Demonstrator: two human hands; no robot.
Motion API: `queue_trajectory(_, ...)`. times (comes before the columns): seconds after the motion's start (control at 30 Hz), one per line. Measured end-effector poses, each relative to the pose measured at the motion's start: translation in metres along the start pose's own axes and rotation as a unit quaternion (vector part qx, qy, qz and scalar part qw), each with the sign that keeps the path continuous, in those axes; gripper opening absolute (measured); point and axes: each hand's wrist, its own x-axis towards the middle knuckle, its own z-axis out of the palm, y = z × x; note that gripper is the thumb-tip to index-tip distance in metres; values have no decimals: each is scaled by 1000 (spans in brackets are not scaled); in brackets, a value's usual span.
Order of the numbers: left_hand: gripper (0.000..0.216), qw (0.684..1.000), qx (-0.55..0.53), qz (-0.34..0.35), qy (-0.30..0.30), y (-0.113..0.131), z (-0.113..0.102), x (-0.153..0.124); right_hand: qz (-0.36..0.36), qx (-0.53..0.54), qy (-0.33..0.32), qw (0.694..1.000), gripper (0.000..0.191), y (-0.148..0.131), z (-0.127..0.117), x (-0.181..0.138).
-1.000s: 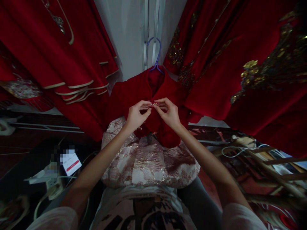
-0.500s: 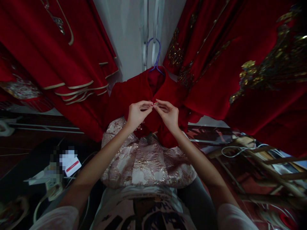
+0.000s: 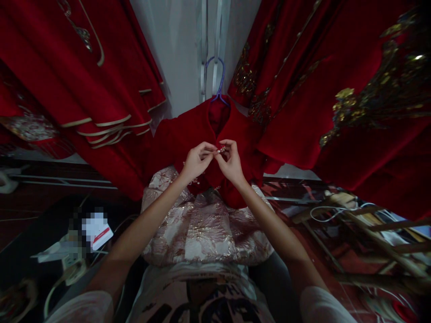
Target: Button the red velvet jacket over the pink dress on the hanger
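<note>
A small red velvet jacket hangs on a blue hanger in front of me, over a pale pink and gold brocade skirt. My left hand and my right hand meet at the jacket's front opening, just below the collar. Both pinch a small shiny clasp between thumb and fingers. The rest of each hand's fingers are curled in against the red cloth.
Large red garments with gold trim hang at the left, and others with gold embroidery at the right. A power strip with cables lies low at the left. Wooden bars and a white cable sit at the right.
Both hands have stayed at the jacket's front and drawn a little closer together. The right hand has turned its fingers upward around the clasp.
</note>
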Motion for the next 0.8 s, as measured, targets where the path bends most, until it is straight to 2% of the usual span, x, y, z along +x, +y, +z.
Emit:
queue_trajectory(0.07,21,998,-51,-44,-9,1,2,-5,-24,-13,-16,1000,50,-1,3,-6)
queue_trajectory(0.17,33,981,-152,-100,-61,4,2,-16,-64,-65,-60,994,82,-4,3,-17)
queue_trajectory(0.27,37,973,-185,-103,-90,4,0,-25,-77,-115,-79,987,93,-5,-4,-25)
queue_trajectory(0.33,33,981,-162,-89,-65,1,-3,-28,-50,-131,-91,986,90,-4,-17,-25)
queue_trajectory(0.4,26,990,-118,-73,-6,-6,-9,-29,0,-160,-119,980,82,-3,-38,-21)
queue_trajectory(0.5,16,991,-30,-50,119,-21,-25,-33,61,-246,-179,951,46,-8,-76,-12)
queue_trajectory(0.57,14,982,18,-46,181,-32,-35,-36,86,-290,-164,939,26,-17,-97,-7)
queue_trajectory(0.67,13,976,60,-75,194,-45,-42,-42,91,-303,-122,941,18,-38,-112,-3)
queue_trajectory(0.8,18,976,96,-80,177,-56,-37,-47,76,-174,-104,976,20,-69,-105,-7)
